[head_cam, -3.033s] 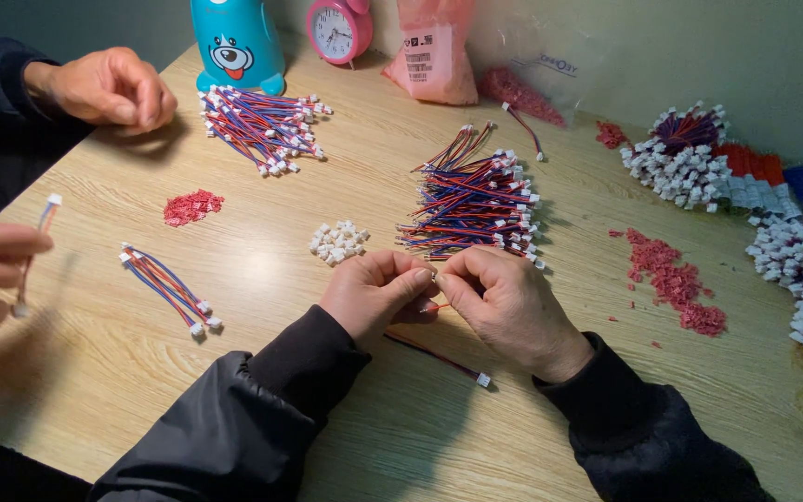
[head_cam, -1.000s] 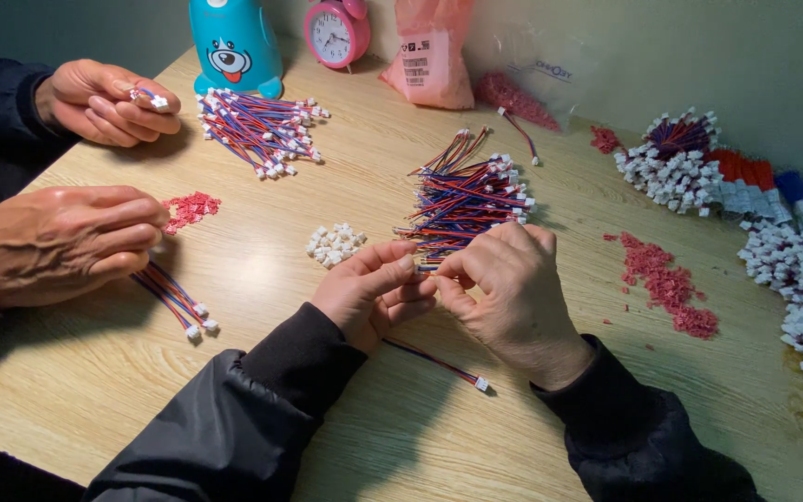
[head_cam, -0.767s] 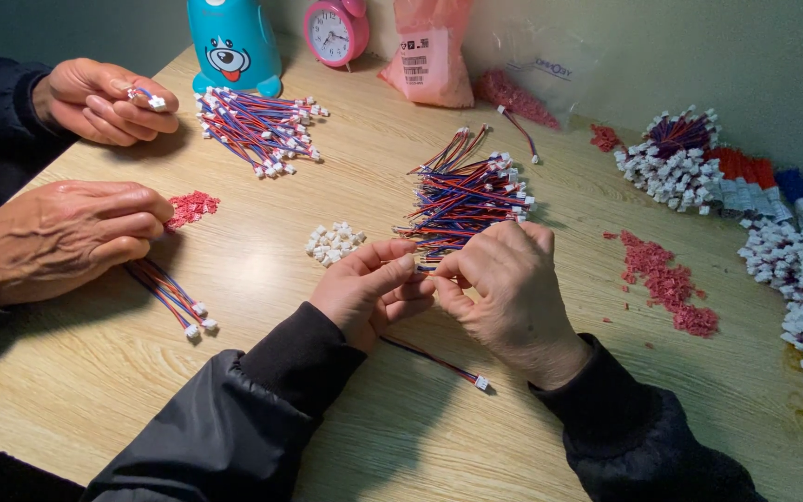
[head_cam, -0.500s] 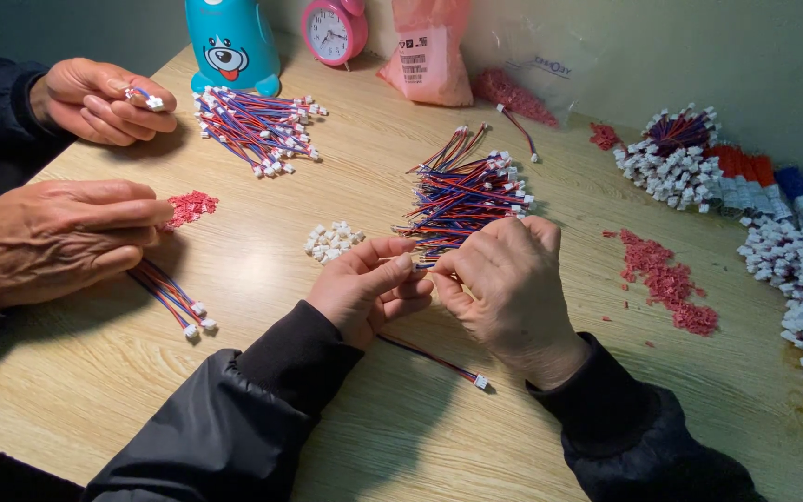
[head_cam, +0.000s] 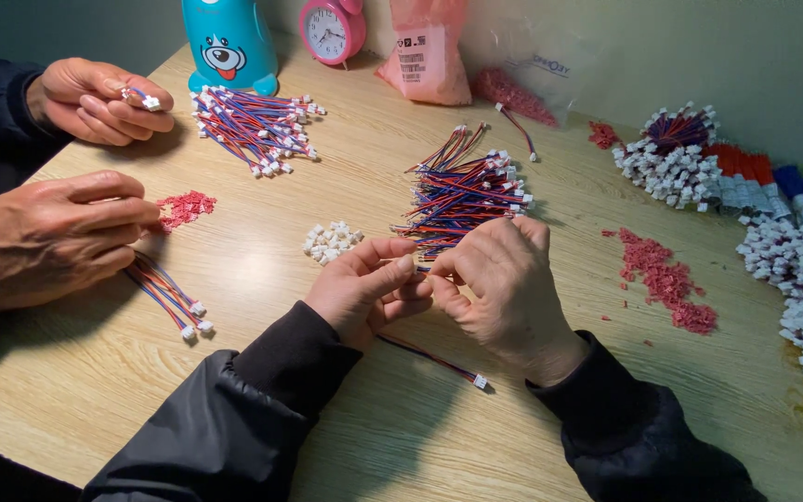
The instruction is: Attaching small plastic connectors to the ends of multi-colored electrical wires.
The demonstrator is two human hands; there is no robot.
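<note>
My left hand (head_cam: 364, 290) and my right hand (head_cam: 504, 284) meet at the middle of the wooden table (head_cam: 262, 279), fingertips pinched together on a thin red-and-blue wire lead; what sits between the fingertips is too small to make out. Just beyond my hands lies a pile of red-and-blue wire leads with white connectors (head_cam: 467, 191). A small heap of loose white connector housings (head_cam: 331, 240) sits left of my left hand. One finished lead (head_cam: 434, 358) lies under my wrists.
Another person's two hands (head_cam: 48, 237) (head_cam: 99, 98) work at the left, with a few leads (head_cam: 169, 297), red bits (head_cam: 183, 206) and a second wire pile (head_cam: 257, 125). A blue toy container (head_cam: 227, 42), pink clock (head_cam: 332, 30), pink bag (head_cam: 427, 60), red scraps (head_cam: 666, 279) and bundled leads (head_cam: 773, 242) surround.
My hands stay pinched together, fingers shifting only slightly. Since three seconds ago the other person's near hand moved onto the table over the leads, and the far hand picked up a connector.
</note>
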